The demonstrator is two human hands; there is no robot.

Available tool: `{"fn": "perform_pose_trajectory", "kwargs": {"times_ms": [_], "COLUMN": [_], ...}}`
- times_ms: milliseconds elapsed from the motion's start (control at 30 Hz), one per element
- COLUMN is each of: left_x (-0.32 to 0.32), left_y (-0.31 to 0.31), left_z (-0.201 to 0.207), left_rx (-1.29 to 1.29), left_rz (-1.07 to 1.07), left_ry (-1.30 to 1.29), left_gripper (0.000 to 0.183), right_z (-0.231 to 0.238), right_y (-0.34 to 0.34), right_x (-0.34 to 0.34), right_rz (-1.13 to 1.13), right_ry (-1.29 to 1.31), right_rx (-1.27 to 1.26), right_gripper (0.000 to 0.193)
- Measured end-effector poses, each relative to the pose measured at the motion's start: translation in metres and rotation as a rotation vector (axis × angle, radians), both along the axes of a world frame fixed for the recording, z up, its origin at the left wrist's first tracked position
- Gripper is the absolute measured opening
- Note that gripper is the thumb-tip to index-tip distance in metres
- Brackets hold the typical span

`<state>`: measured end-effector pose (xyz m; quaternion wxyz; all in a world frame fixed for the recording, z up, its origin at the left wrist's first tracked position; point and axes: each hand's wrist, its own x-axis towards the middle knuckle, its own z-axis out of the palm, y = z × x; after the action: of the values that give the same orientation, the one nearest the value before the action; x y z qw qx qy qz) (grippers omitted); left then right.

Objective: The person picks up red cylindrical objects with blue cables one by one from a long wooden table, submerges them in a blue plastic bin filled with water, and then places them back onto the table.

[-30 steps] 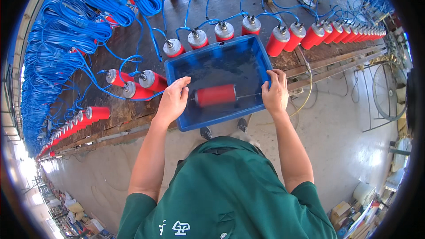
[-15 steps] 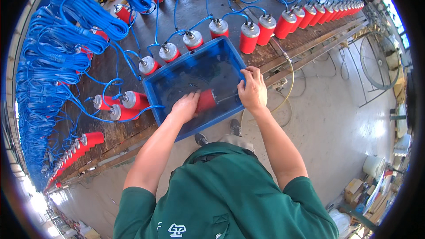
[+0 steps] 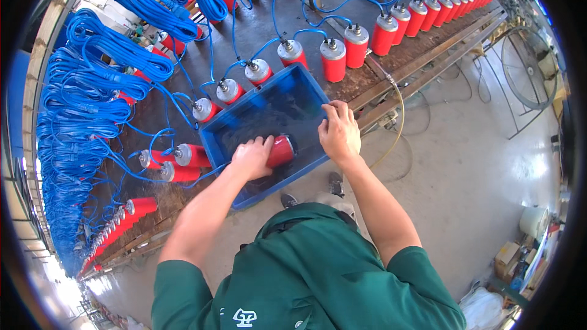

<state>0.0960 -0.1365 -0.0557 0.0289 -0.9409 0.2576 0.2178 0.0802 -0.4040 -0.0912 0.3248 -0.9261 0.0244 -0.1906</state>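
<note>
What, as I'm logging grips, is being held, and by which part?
The left hand holds the red cylinder around its left end. The right hand touches the blue tub's right rim; gripping is unclear.

On the front of the green shirt (image 3: pixel 330 269), at the wearer's left side, there stands one white emblem (image 3: pixel 244 318), drawn in outline and similar to joined characters. Just to the left of it, a smaller white mark (image 3: pixel 222 311) is visible only in part. On the red cylinder (image 3: pixel 282 151), which lies in the blue basin (image 3: pixel 315 85) nearer to its near long edge, there is a small pale streak; whether it is print or reflection, I cannot tell.
</note>
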Motion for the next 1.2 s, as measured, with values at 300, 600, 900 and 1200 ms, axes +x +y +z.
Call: {"fn": "perform_pose_trajectory", "kwargs": {"times_ms": [300, 600, 900, 1200], "left_x": [-0.013, -0.063, -0.098, -0.103], "left_y": [0.022, 0.085, 0.138, 0.153], "left_z": [0.1, 0.11, 0.069, 0.06], "left_rx": [0.175, -0.01, -0.173, -0.209], "left_rz": [-0.048, 0.076, 0.123, 0.213], "left_ry": [0.021, -0.214, -0.378, -0.344], "left_gripper": [0.094, 0.097, 0.098, 0.103], "right_z": [0.026, 0.014, 0.021, 0.033], "right_y": [0.008, 0.061, 0.097, 0.099], "right_x": [-0.003, 0.043, 0.037, 0.01], "right_rz": [0.224, 0.875, 1.084, 1.045], "right_ry": [-0.221, 0.611, 0.892, 0.328], "right_rx": [0.078, 0.038, 0.31, 0.13], "right_gripper": [0.032, 0.063, 0.033, 0.062]}}
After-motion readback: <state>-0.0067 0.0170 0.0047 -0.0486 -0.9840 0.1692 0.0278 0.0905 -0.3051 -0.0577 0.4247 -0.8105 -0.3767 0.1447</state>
